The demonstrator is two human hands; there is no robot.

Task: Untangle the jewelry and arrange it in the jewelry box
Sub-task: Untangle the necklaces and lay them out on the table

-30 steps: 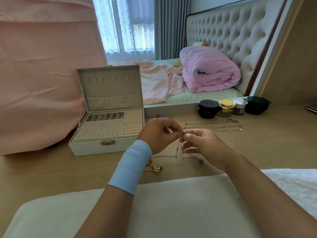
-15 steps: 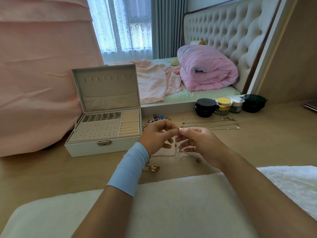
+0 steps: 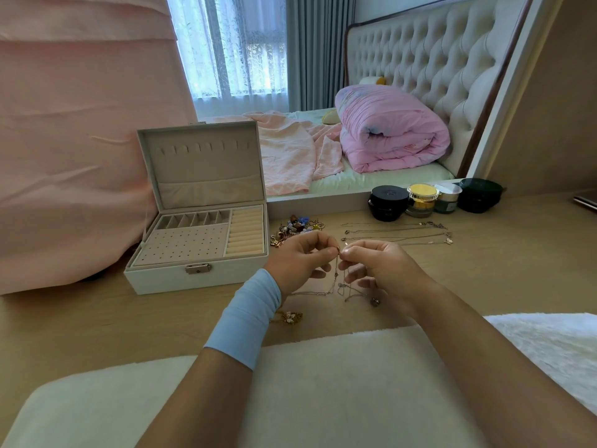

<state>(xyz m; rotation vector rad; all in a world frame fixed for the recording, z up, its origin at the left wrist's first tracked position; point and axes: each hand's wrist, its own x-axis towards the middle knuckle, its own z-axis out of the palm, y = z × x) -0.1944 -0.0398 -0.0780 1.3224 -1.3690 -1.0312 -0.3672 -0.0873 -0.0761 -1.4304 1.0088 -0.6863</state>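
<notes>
Chain (image 3: 336,276) links too fine to trace; dark object (image 3: 585,202) cut by right edge.

1. We have one view only, a wide-angle camera worn on the head.
2. We look forward and down across the wooden floor (image 3: 484,270), toward the bed (image 3: 371,179) and window (image 3: 235,43).
3. Our forearms fill the near foreground; the jewelry box (image 3: 193,273) sits close, left of centre.

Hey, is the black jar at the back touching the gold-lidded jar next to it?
Cannot tell. In the head view the black jar and the gold-lidded jar overlap at their edges, so neither a gap nor contact shows plainly.
</notes>
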